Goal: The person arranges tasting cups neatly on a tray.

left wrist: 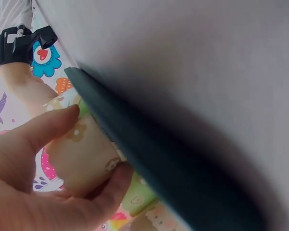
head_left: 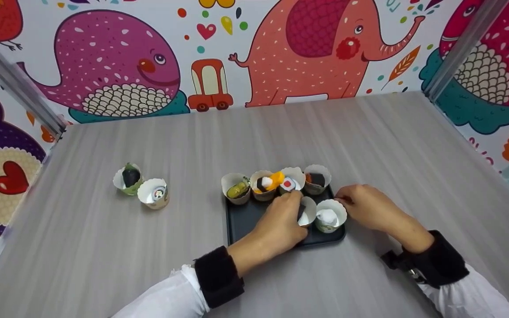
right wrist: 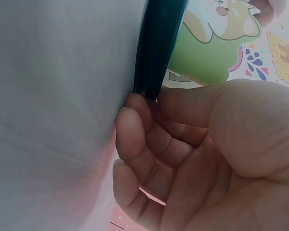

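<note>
My left hand [head_left: 281, 225] grips a pale paper baking cup [head_left: 309, 213] at the front of a black tray [head_left: 245, 223]. In the left wrist view, thumb and finger hold the cup's sides [left wrist: 84, 154] close to the tray. My right hand [head_left: 367, 207] pinches the tray's right edge between thumb and curled fingers, as the right wrist view shows at the tray rim [right wrist: 156, 53]. Between the hands stands a cup with a white lump [head_left: 328, 217]. Along the back of the tray stand several more cups, holding a green piece [head_left: 237, 189], sushi-like pieces [head_left: 264, 183] and a dark piece [head_left: 316, 179].
Left of the tray, two paper cups stand side by side on the grey table [head_left: 184, 265]: one with a dark eggplant-like piece [head_left: 131, 176], one with a round patterned piece [head_left: 158, 193]. Cartoon-printed walls [head_left: 219, 39] border the table's back and sides.
</note>
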`<state>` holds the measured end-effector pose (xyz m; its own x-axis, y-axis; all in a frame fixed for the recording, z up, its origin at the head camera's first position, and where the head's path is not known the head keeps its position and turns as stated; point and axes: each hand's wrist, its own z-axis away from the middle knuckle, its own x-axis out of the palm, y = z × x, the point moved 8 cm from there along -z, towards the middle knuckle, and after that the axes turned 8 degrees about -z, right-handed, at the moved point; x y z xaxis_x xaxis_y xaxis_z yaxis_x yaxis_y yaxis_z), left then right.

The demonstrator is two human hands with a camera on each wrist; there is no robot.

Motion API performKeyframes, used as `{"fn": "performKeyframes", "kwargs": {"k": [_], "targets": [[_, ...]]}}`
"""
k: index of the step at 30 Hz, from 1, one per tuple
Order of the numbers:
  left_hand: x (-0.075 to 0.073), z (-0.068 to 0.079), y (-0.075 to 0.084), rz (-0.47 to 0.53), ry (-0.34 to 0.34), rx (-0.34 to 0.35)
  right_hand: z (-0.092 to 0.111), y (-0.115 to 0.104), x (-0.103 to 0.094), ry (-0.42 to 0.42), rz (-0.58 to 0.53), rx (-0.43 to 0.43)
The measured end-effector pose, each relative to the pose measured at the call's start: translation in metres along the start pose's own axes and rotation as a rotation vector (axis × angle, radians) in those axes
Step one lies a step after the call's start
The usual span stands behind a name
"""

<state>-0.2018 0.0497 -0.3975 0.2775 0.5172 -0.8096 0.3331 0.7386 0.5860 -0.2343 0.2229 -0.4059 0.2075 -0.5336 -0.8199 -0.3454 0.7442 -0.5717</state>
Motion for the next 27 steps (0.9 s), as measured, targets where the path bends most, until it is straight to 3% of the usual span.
{"fn": "performKeyframes", "kwargs": {"k": [17,27], "targets": [[0.0027,-0.003,0.005,-0.078,0.01,0.024,0.0002,-0.0005,-0.0002,0.001,-0.009,-0.008],[0.0072,-0.0034,0.0033,-0.125,-0.032,0.0,0.0,-0.0012,-0.0006,0.001,-0.012,-0.011]]}}
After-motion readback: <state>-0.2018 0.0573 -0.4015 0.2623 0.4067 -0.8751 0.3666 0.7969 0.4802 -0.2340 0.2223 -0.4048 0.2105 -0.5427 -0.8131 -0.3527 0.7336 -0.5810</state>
